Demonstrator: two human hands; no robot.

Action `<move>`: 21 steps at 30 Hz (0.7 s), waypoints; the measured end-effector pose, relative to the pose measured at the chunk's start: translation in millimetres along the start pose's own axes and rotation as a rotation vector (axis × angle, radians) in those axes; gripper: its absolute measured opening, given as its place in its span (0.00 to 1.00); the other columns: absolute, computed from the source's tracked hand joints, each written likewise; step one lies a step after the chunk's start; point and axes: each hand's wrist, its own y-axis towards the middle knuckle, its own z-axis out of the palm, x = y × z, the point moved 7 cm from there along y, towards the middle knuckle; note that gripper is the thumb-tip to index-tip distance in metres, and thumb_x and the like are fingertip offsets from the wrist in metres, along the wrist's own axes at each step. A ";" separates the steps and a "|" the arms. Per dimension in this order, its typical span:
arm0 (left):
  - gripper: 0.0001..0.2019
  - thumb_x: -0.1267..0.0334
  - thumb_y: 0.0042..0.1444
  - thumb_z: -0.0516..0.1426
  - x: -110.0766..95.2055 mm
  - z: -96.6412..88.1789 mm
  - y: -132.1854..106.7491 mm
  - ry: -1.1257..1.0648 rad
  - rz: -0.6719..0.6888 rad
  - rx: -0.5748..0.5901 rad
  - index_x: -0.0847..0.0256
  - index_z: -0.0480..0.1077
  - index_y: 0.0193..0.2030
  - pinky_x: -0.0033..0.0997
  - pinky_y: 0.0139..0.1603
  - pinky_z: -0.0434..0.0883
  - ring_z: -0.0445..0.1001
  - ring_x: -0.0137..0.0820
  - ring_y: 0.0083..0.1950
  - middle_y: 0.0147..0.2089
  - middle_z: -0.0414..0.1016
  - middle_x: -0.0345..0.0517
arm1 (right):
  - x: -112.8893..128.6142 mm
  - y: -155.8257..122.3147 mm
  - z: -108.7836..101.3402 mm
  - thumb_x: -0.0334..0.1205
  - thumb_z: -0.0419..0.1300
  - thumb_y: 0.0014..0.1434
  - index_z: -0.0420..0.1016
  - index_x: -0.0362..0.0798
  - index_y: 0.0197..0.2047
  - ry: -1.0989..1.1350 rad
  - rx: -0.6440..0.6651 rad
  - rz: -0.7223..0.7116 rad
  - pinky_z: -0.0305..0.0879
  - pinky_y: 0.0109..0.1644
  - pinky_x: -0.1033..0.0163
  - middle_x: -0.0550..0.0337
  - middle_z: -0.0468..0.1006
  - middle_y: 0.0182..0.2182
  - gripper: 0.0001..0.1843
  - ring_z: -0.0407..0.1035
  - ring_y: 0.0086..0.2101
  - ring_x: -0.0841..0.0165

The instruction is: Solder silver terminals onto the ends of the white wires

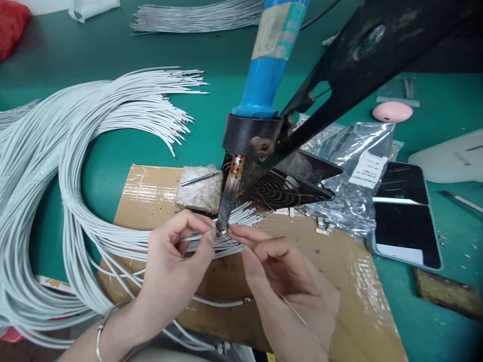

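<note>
A blue-handled soldering iron (269,65) hangs clamped in a black stand, its tip (225,213) pointing down over a cardboard sheet (350,281). My left hand (177,271) pinches the end of a white wire (194,237) and holds it right at the tip. My right hand (287,281) pinches a thin strand of solder wire (290,306) whose end meets the same spot. Both hands are closed in a pinch. A fan of white wire ends (245,216) lies under the tip.
A big looped bundle of white wires (75,166) fills the left of the green table (113,45). A grey sponge block (199,188) sits behind the tip. Silver bags (350,171), a phone (405,221) and a pink object (392,111) lie at the right.
</note>
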 end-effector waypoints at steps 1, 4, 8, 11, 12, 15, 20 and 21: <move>0.06 0.73 0.52 0.63 -1.3 -0.4 0.3 -0.011 0.003 0.000 0.61 0.74 0.27 0.16 0.26 0.65 0.75 0.23 0.29 0.33 0.81 0.40 | 0.9 1.0 0.6 0.33 0.66 0.63 0.72 0.50 0.29 0.001 0.016 -0.011 0.82 0.50 0.61 0.53 0.87 0.45 0.11 0.83 0.44 0.63; 0.06 0.73 0.52 0.64 -2.9 -0.9 0.5 -0.023 -0.004 0.009 0.62 0.75 0.27 0.15 0.28 0.67 0.77 0.23 0.31 0.34 0.81 0.40 | 3.6 2.2 2.3 0.32 0.66 0.63 0.72 0.50 0.29 0.012 0.030 -0.027 0.81 0.50 0.64 0.55 0.87 0.45 0.11 0.83 0.44 0.65; 0.06 0.73 0.53 0.64 -2.0 -1.0 0.7 -0.027 -0.006 0.009 0.62 0.75 0.28 0.15 0.28 0.67 0.77 0.23 0.31 0.34 0.81 0.40 | 4.7 0.2 3.0 0.33 0.65 0.64 0.71 0.51 0.29 0.035 -0.022 0.017 0.80 0.51 0.66 0.58 0.87 0.45 0.11 0.83 0.45 0.67; 0.06 0.71 0.56 0.64 0.4 -1.9 0.4 -0.035 0.002 0.000 0.61 0.75 0.29 0.17 0.28 0.67 0.77 0.24 0.32 0.35 0.82 0.41 | 5.5 -0.9 4.1 0.34 0.65 0.64 0.72 0.50 0.29 0.039 -0.017 0.026 0.81 0.51 0.62 0.55 0.86 0.46 0.11 0.83 0.45 0.64; 0.06 0.70 0.56 0.64 1.5 -2.3 0.1 -0.034 0.002 -0.001 0.61 0.76 0.29 0.17 0.29 0.67 0.77 0.24 0.32 0.36 0.82 0.41 | 5.4 -0.9 4.0 0.35 0.66 0.64 0.72 0.50 0.29 0.036 -0.014 0.027 0.81 0.51 0.61 0.53 0.86 0.47 0.11 0.83 0.45 0.63; 0.06 0.70 0.57 0.63 3.6 -3.5 -1.0 -0.022 0.001 0.000 0.61 0.75 0.29 0.18 0.27 0.65 0.76 0.24 0.31 0.37 0.83 0.42 | 5.1 -0.7 3.4 0.36 0.66 0.64 0.72 0.50 0.29 0.025 -0.006 0.023 0.82 0.51 0.59 0.52 0.86 0.47 0.12 0.83 0.45 0.62; 0.06 0.70 0.57 0.63 -0.6 -4.3 -1.4 -0.022 0.023 0.003 0.61 0.75 0.29 0.17 0.26 0.64 0.75 0.23 0.30 0.36 0.83 0.41 | 6.1 -1.1 4.3 0.36 0.66 0.64 0.72 0.51 0.29 0.059 -0.019 0.045 0.80 0.52 0.63 0.56 0.87 0.46 0.12 0.83 0.45 0.65; 0.06 0.70 0.57 0.64 -1.9 -4.4 -1.1 -0.019 0.022 0.002 0.61 0.75 0.29 0.17 0.27 0.64 0.75 0.23 0.31 0.36 0.83 0.41 | 6.6 -1.2 4.9 0.36 0.67 0.64 0.72 0.51 0.29 0.064 -0.021 0.050 0.80 0.52 0.64 0.58 0.87 0.45 0.12 0.83 0.45 0.66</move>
